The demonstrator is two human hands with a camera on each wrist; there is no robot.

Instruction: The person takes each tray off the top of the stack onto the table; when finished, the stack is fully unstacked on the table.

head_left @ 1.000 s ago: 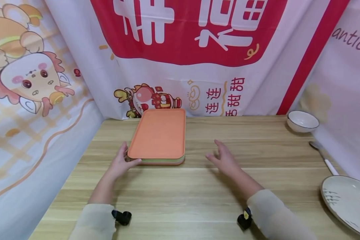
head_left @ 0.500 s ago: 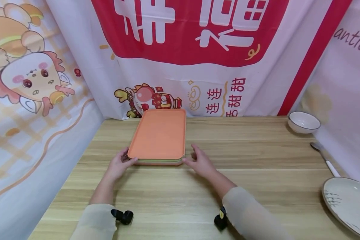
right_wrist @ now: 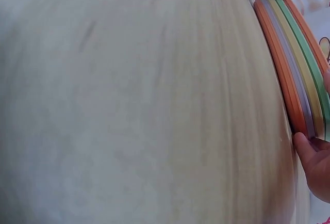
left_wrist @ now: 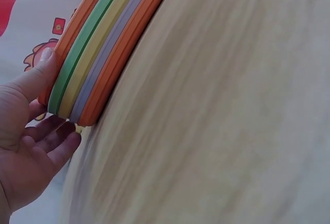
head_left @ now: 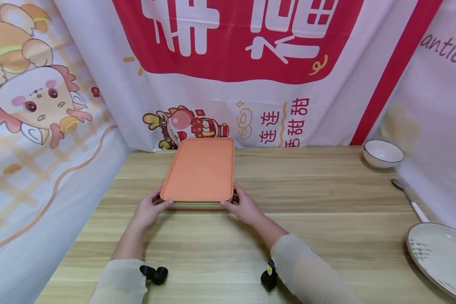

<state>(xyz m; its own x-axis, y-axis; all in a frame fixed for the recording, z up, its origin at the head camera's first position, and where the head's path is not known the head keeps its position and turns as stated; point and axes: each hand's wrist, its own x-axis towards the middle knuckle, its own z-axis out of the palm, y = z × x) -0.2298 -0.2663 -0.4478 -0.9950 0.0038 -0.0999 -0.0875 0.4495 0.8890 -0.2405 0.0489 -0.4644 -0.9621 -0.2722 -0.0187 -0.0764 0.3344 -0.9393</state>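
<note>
A stack of trays (head_left: 200, 169) lies on the far left part of the surface (head_left: 197, 253), its far end close to the far cloth (head_left: 228, 63). From the top down, the trays are orange, green, yellow, pale purple and orange, with their edges lined up. The left hand (head_left: 148, 209) has the near left corner in its grip: its thumb is on the near edge, its fingers bend round the left side. The right hand (head_left: 247, 207) grips the near right corner in the same way, thumb at the near edge, fingers round the right side. Both grips are only as wide as the stack's edge needs. At the far right stands a white bowl (head_left: 384, 154) with a dark rim. Nearer, a spoon (head_left: 412, 202) lies with its white handle towards a plate (head_left: 438, 253) at the near right; whether they touch I cannot tell.
</note>
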